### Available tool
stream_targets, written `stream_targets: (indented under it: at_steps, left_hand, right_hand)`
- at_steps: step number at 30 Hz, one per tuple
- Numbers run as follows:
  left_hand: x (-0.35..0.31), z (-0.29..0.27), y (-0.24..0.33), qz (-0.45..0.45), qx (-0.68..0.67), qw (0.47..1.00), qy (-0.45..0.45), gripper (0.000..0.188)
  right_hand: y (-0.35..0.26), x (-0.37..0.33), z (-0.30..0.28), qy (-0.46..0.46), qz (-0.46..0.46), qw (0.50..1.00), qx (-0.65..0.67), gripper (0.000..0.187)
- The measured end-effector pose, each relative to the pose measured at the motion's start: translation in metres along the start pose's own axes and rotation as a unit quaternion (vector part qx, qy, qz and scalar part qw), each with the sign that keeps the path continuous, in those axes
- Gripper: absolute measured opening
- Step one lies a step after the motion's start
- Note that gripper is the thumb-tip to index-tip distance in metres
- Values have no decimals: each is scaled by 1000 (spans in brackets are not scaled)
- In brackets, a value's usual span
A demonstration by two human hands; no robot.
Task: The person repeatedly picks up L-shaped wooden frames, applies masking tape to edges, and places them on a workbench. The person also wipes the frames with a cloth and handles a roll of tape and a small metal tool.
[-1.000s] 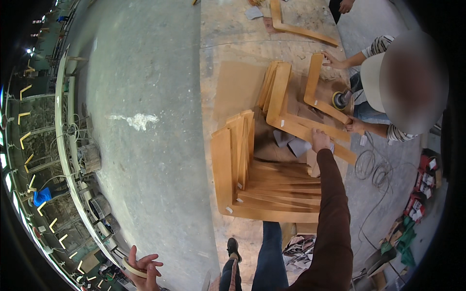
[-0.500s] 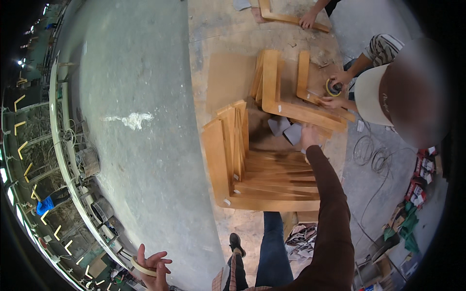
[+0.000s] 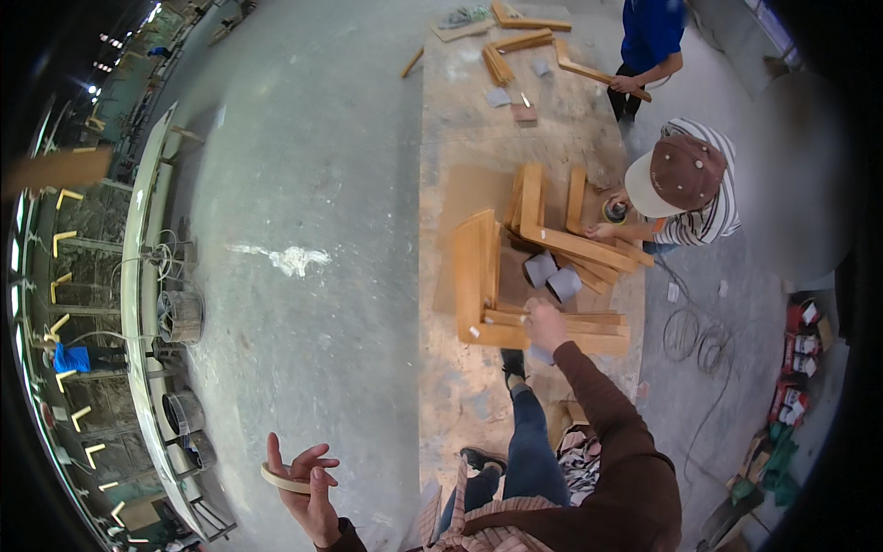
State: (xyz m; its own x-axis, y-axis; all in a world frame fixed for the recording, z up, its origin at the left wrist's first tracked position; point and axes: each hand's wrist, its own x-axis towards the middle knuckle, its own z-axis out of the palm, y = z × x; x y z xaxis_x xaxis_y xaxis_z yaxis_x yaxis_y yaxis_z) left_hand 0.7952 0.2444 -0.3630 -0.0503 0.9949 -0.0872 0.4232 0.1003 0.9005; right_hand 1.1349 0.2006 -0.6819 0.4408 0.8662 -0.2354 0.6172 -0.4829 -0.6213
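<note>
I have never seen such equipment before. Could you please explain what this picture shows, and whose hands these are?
There is no machine: a wide, edge-bending camera on a person's head looks down at their own bare hands. On the table lie bent wooden pieces and curled grey sheets. The left hand carries a pale ring. The right hand is at the nearer wooden stack; its grip is unclear. Across the table, a co-worker in a cap handles a round tool.

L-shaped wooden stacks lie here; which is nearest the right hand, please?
The stack lowest in the picture: the right hand overlaps it; the other stacks lie farther up.
</note>
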Motion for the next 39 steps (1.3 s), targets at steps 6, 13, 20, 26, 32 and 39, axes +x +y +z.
stream_targets:
  at_steps: [6, 13, 20, 26, 32, 39]
  left_hand:
    - [-107, -152, -38, 41, -60, 989, 130, 68]
    - [-272, -311, -69, 25, -104, 935, 337, 66]
    - [-386, -393, -95, 50, -146, 854, 496, 82]
    - [-420, -392, -107, 16, -163, 825, 541, 81]
    - [-451, -392, -130, -20, -182, 809, 558, 57]
    - [-396, -390, -142, -23, -229, 837, 496, 50]
  right_hand:
    - [-121, -114, 54, -80, -91, 993, -4, 24]
    - [-254, -280, 157, -265, -256, 930, -8, 23]
    - [-317, -361, 188, -339, -422, 841, -3, 24]
    - [-351, -344, 230, -407, -477, 777, -50, 24]
    - [-391, -383, 275, -530, -448, 718, -46, 20]
    - [-444, -478, 222, -770, -376, 511, 67, 27]
